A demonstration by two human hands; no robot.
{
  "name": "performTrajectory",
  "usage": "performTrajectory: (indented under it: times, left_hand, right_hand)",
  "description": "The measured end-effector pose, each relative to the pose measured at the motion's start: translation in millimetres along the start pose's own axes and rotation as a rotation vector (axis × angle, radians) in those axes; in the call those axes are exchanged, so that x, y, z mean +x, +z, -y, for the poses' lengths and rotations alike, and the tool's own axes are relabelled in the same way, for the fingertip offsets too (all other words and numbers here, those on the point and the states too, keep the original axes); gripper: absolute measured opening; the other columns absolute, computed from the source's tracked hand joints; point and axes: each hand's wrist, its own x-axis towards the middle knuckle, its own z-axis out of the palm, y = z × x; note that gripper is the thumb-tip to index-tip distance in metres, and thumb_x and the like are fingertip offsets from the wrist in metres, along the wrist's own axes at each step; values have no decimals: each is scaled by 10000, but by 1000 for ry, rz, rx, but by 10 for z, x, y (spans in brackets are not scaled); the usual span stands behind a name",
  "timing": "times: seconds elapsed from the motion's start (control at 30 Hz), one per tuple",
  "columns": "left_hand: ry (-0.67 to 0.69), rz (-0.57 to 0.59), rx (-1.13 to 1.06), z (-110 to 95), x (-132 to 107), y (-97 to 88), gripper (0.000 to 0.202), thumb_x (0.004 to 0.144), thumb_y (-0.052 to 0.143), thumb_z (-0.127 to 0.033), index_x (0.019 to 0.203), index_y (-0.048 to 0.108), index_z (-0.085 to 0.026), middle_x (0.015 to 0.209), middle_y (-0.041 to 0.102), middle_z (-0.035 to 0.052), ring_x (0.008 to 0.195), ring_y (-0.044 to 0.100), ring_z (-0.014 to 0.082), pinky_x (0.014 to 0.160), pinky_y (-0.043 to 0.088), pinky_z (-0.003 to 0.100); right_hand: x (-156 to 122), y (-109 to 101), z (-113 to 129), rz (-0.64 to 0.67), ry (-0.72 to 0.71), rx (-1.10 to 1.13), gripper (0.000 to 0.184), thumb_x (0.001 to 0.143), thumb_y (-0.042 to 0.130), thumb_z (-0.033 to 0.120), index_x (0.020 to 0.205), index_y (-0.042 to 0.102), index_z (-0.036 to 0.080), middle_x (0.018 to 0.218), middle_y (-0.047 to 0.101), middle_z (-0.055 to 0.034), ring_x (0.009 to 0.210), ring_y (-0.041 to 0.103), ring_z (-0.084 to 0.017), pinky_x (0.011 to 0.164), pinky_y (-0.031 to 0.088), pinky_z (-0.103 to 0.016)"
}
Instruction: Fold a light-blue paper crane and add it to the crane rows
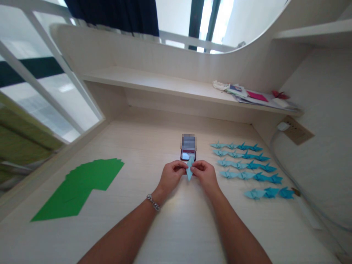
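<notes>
Between my two hands is a light blue folded paper (189,169), long and diamond-shaped, standing with its points up and down. My left hand (173,174) pinches its left edge between thumb and fingers. On the opposite edge, my right hand (204,172) pinches it the same way. Just behind the paper lies a phone (188,155), its lower part partly covered by the paper and my fingers. To the right, several folded paper cranes (247,165) in lighter and darker blue sit in rows on the desk.
Green paper sheets (79,183) lie fanned out at the left of the desk (154,135). A shelf (165,82) runs along the back, with papers (255,96) at its right end. A cable (286,170) hangs from a wall socket (298,131) at the right.
</notes>
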Motion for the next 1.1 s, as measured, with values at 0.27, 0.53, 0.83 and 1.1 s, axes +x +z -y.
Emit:
performTrajectory:
  times: [0.27,0.53,0.83,1.1]
  left_hand:
    - [-54,-18,-77,95,19,5,221,644,722,-231,784,574,-145,729,644,26,654,625,140,611,533,268]
    - [-49,-1,-119,126,8,38,330,629,739,-217,879,533,-153,674,622,3,619,613,131,589,511,248]
    - [-65,133,30,45,22,22,258,704,665,-367,799,668,-127,668,646,36,594,585,139,525,468,228]
    - [-37,0,36,114,38,-1,267,731,645,-388,748,652,-121,680,651,26,616,591,136,584,486,241]
  right_hand:
    - [-22,19,12,10,12,35,347,579,749,303,843,561,179,673,689,-23,597,650,-179,591,523,-306]
    - [8,1,-68,-30,-71,-92,298,604,722,262,807,517,188,597,607,31,542,583,-139,541,468,-253]
    - [-59,24,38,40,-93,-188,267,683,666,258,890,507,200,619,609,29,546,560,-138,530,437,-242]
    - [-83,82,-8,108,-24,-115,409,608,727,239,963,526,197,621,588,47,583,597,-138,574,457,-249]
